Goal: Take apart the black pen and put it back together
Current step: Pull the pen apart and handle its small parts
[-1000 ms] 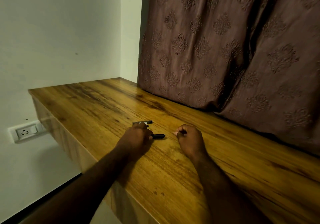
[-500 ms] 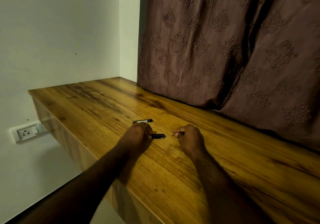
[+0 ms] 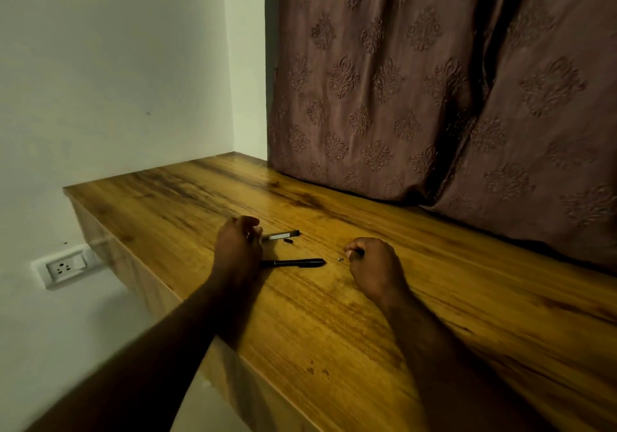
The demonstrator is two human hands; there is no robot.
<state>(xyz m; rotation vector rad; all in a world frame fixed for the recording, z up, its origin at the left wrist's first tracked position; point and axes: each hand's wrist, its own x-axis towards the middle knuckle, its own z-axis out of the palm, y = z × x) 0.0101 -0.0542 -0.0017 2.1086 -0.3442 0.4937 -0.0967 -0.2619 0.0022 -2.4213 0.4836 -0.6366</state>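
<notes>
Black pen [image 3: 292, 263] lies in pieces near the front edge of the long glossy wooden bench [image 3: 434, 298], toward its left end. Its slim black plastic barrel [image 3: 302, 262] rests flat between the two hands, roughly along that edge, tapering to the right. Just behind it a short grey tube with a black tip [image 3: 280, 235] lies almost parallel, with a small dark stub [image 3: 287, 240] just beside it. A tiny pale part [image 3: 340, 259] sits off the barrel's right end. The parts seem laid close together so that none rolls away and each is in reach for refitting.

The left hand [image 3: 238, 248] lies over the barrel's left end, fingers curled toward the near end of the grey tube; whether it actually grips anything I cannot tell. The right hand [image 3: 374, 266] rests on the bench to the right, thumb and forefinger pinching a small dark piece [image 3: 359, 251], too small to identify. Judging by the spread, the taking apart looks about done.
</notes>
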